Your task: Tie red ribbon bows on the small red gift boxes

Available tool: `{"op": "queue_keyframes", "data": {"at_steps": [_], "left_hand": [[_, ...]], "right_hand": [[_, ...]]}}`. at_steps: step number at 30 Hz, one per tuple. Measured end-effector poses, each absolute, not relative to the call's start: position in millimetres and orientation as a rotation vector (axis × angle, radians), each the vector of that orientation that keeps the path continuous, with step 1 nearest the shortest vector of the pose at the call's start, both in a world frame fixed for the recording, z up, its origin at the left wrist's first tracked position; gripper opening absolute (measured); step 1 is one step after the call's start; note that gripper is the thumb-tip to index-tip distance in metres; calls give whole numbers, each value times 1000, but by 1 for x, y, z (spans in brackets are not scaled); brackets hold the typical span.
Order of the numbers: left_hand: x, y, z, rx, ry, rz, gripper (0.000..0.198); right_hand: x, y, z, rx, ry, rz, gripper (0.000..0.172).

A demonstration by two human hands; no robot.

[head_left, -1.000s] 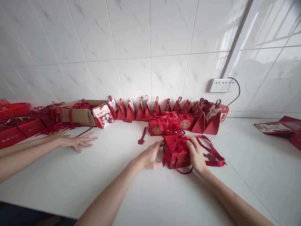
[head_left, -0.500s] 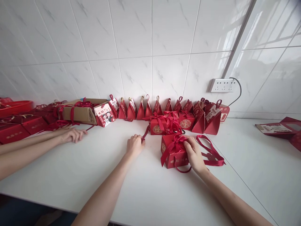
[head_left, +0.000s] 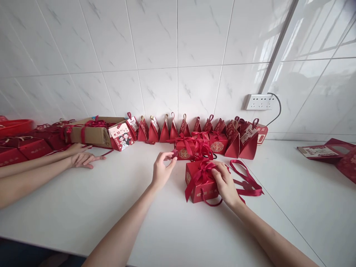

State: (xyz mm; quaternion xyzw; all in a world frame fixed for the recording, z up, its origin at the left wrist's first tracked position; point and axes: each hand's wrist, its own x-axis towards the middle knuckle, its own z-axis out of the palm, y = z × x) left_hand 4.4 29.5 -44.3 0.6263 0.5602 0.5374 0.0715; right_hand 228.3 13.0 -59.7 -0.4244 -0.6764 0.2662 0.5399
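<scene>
My left hand (head_left: 162,170) is raised just above the white table, thumb and fingers pinched on a short dark red piece of ribbon (head_left: 174,154); the rest of it is hard to make out. My right hand (head_left: 226,182) grips the right side of a red gift box (head_left: 205,192) that has gold print, a satin bow (head_left: 205,171) on top and a twisted cord handle (head_left: 213,204) hanging in front. Its fingertips lie beside the bow. A loop of loose red ribbon (head_left: 250,192) lies to the right of that hand.
Several bow-topped red boxes (head_left: 218,144) stand just behind. Triangular red boxes (head_left: 164,132) line the tiled wall. At left are a cardboard carton (head_left: 94,135) of ribbons, more boxes (head_left: 33,148) and another person's hands (head_left: 83,159). A flat red box (head_left: 319,151) lies far right.
My left hand has lifted and turned, bringing the ribbon piece up in a pinch. The gift box under my right hand has shifted slightly left and nearer. The other person's fingers have straightened.
</scene>
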Motion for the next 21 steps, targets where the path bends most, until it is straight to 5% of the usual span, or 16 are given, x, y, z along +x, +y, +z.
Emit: {"op": "queue_keyframes", "data": {"at_steps": [7, 16, 21], "left_hand": [[44, -3, -30, 1548, 1078, 1731, 25], [62, -18, -39, 2140, 868, 1636, 9], [60, -17, -38, 2199, 881, 1644, 8]], "right_hand": [[225, -1, -51, -812, -1672, 425, 34], [218, -11, -45, -747, -1737, 309, 14], [220, -11, -43, -683, -1767, 369, 17]]}}
